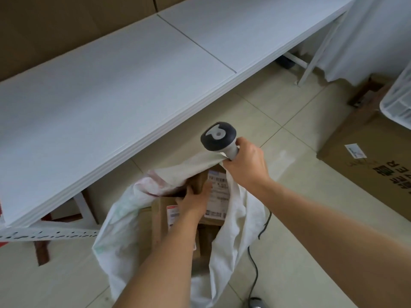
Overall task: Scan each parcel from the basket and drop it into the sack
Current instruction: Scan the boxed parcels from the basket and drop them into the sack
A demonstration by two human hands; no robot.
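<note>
A white woven sack (235,221) stands open on the tiled floor below the table. My right hand (246,165) grips the grey handle of a barcode scanner (219,136) and pinches the sack's rim against it, holding the mouth up. My left hand (194,201) reaches into the sack and holds a brown cardboard parcel (216,192) with a white shipping label. Under it lies another labelled brown parcel (162,216). The basket (398,101), white and slatted, shows only at the right edge.
A long white table (124,85) runs across the upper left, its leg (315,61) at the right. A large printed cardboard box (373,161) sits on the floor at the right. The scanner's black cable (254,265) trails down the floor beside the sack.
</note>
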